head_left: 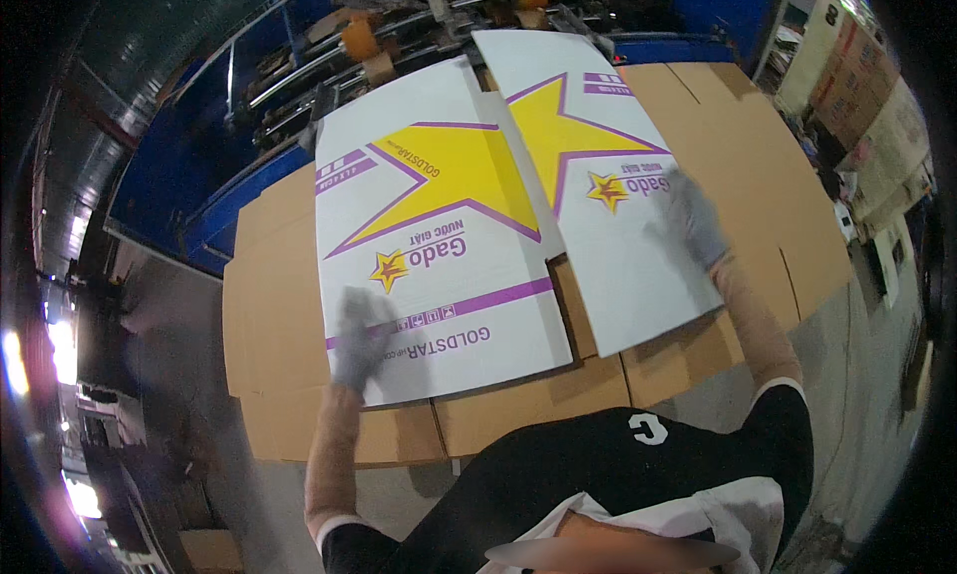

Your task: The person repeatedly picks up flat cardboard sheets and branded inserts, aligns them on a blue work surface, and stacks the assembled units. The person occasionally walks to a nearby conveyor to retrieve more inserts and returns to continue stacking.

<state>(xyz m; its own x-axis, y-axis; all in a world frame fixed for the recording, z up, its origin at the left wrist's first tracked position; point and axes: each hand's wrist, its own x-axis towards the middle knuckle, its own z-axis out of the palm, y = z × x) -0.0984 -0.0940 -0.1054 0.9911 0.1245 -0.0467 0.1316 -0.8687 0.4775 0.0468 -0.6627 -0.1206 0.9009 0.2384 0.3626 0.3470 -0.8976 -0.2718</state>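
Nearest is the person's black shirt (558, 454), with an arm reaching forward on either side of it. The left forearm (335, 439) runs almost straight away from the body, and the left hand (361, 340), in a grey glove, lies over the near left corner of the left white panel (439, 325). It is blurred, so I cannot tell whether its fingers are gripping or loose. Farther out, the right forearm (753, 320) slants up and inward, bringing the gloved right hand (695, 220) over the right edge of the right white panel (638, 285); motion blur hides whether those fingers grasp the edge. The panels, printed with yellow stars and purple bands, lie side by side, slightly angled apart, on brown cardboard (738, 155). Beyond the panels stands a blue machine (164, 200) with metal bars and orange rollers (359, 39).
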